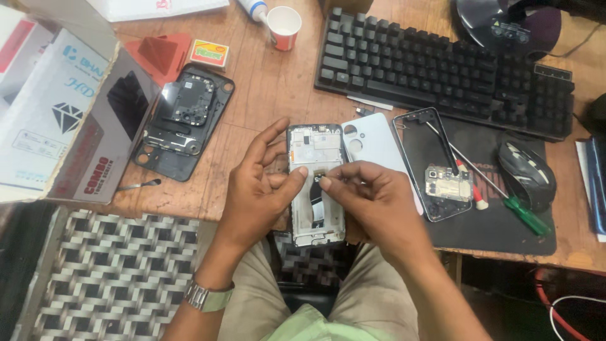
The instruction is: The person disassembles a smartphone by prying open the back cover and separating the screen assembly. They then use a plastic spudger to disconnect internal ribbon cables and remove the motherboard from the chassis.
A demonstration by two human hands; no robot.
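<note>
An opened phone frame (314, 146) lies face down at the desk's near edge, its white inner plate and a dark flex strip showing. My left hand (255, 186) holds its left side, thumb resting on the middle. My right hand (372, 196) covers the lower right part and pinches at the small flex connector (318, 172) with thumb and forefinger. A white back cover (372, 142) lies just right of the frame, partly under my right hand.
A second phone frame with a loose board (435, 164) and two screwdrivers (499, 189) lie on a dark mat (505, 230). Another opened phone (186, 120) sits left, beside cardboard boxes (50, 107). Keyboard (442, 69), mouse (527, 173), paper cup (284, 26) stand behind.
</note>
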